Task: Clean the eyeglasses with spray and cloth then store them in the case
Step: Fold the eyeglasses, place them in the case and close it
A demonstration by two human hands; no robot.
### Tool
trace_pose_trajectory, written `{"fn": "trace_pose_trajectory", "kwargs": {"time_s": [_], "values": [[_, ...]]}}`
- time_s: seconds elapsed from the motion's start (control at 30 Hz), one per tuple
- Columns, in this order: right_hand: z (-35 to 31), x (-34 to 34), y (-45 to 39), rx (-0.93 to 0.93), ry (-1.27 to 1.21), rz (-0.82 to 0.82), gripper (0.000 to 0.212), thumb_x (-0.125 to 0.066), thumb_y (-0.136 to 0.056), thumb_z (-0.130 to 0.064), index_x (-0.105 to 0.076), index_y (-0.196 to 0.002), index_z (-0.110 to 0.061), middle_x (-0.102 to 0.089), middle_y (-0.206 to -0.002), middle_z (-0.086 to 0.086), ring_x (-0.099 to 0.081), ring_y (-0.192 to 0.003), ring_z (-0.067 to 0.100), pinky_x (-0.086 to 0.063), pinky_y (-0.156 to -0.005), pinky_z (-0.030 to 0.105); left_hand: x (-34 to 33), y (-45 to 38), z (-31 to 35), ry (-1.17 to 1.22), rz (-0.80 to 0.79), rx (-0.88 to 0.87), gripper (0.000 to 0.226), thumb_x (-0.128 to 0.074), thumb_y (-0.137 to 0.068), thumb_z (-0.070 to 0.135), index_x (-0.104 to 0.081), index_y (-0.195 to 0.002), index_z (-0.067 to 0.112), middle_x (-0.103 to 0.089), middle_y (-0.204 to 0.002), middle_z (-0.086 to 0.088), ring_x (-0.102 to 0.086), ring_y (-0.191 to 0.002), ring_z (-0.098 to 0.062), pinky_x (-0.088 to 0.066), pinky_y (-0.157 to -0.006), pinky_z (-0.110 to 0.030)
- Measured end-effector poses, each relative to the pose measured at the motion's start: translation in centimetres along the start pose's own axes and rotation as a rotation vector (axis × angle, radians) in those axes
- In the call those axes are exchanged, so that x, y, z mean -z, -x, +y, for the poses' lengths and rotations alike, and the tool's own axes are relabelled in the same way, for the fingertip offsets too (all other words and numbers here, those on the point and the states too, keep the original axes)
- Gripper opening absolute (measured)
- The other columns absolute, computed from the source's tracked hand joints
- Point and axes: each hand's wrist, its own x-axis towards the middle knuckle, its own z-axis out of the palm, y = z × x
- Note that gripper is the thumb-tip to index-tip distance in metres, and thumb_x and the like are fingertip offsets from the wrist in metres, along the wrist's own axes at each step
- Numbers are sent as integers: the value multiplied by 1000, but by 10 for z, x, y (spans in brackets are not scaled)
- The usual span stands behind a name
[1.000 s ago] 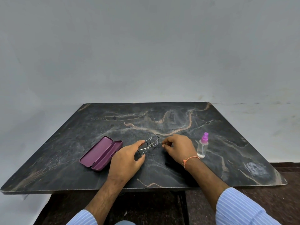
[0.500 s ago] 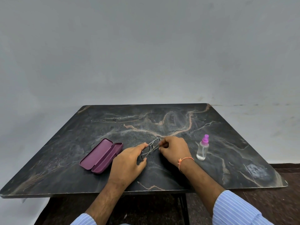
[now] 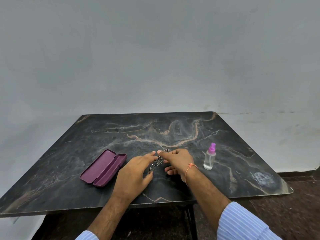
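Observation:
Thin metal-framed eyeglasses (image 3: 158,162) sit folded between both hands just above the dark marble table (image 3: 69,153). My left hand (image 3: 136,172) pinches their near end with thumb and fingers. My right hand (image 3: 176,161), with an orange thread at the wrist, pinches the far end. A maroon glasses case (image 3: 103,168) lies open, hinge to the right, left of my left hand. A small clear spray bottle (image 3: 209,157) with a pink top stands upright to the right of my right hand. No cloth is visible.
A plain grey wall rises behind the table. Dark reddish floor shows to the right and below the table's front edge (image 3: 155,204). A whitish smudge (image 3: 263,177) marks the table's right front area.
The glasses have been folded narrower between the hands, and both hands have drawn closer together. The case and bottle have not moved on the table.

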Motion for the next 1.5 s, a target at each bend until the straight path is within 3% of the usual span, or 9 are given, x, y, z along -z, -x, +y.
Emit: {"fn": "trace_pose_trajectory", "kwargs": {"time_s": [0.2,0.3,0.5,0.7,0.8,0.9,1.03,1.2,1.5], "values": [[-5,-5,0,-30,12,-19,32,-89,-81,-25,-61,-72,-13,-72,-78,15,-66,-48,25,-50,-42,27,0,1,-6,83,-33,-50,63,-91,-85,22,-69,-141,41,-51,-164,29,-61,-138,-3,-54,-109,-23],[-10,-2,2,-64,-4,-52,21,-84,-84,-18,-67,-83,-6,-77,-90,24,-66,-50,25,-54,-46,29,0,1,-9,149,-67,-45,61,-90,-86,28,-68,-140,45,-41,-169,34,-55,-143,4,-41,-112,-10],[-15,2,6,-121,-29,-109,31,-78,-90,-12,-71,-112,10,-72,-93,20,-63,-54,22,-57,-51,27,3,-1,-12,330,-121,32,74,-91,-79,40,-60,-145,55,-27,-175,35,-41,-152,14,-41,-110,-13],[-17,7,8,-150,6,-139,17,-80,-90,-9,-71,-99,3,-76,-94,21,-67,-55,24,-62,-54,29,8,-1,-9,407,-184,64,93,-98,-71,51,-52,-151,58,-20,-176,35,-29,-157,15,-32,-117,-19],[-15,10,9,-149,35,-162,23,-79,-92,-9,-72,-108,6,-78,-98,21,-70,-58,25,-64,-56,30,10,0,-6,420,-174,60,86,-93,-76,57,-53,-152,56,-25,-175,35,-30,-158,13,-33,-118,-24],[-15,12,11,-126,46,-168,15,-81,-92,-8,-71,-99,0,-78,-108,26,-72,-61,27,-66,-61,32,12,1,-6,427,-152,78,74,-84,-83,59,-54,-151,55,-31,-172,35,-33,-157,12,-35,-119,-26],[-17,15,13,-99,62,-174,26,-80,-92,-3,-70,-114,6,-76,-115,30,-75,-71,33,-68,-68,36,11,1,-7,416,-149,95,64,-74,-90,63,-56,-150,53,-37,-169,36,-35,-155,12,-37,-119,-27],[-20,16,20,-71,76,-171,15,-79,-94,-2,-65,-90,-6,-74,-120,31,-75,-87,41,-68,-79,42,5,2,-11,381,-107,113,54,-68,-97,60,-60,-149,49,-53,-158,34,-47,-149,9,-44,-120,-30],[-15,12,21,-83,-11,-131,22,-78,-93,2,-58,-99,-6,-71,-125,32,-74,-85,40,-67,-77,43,-1,3,-13,331,-66,168,51,-55,-101,71,-65,-145,46,-67,-140,33,-59,-134,9,-52,-106,-24]]}}
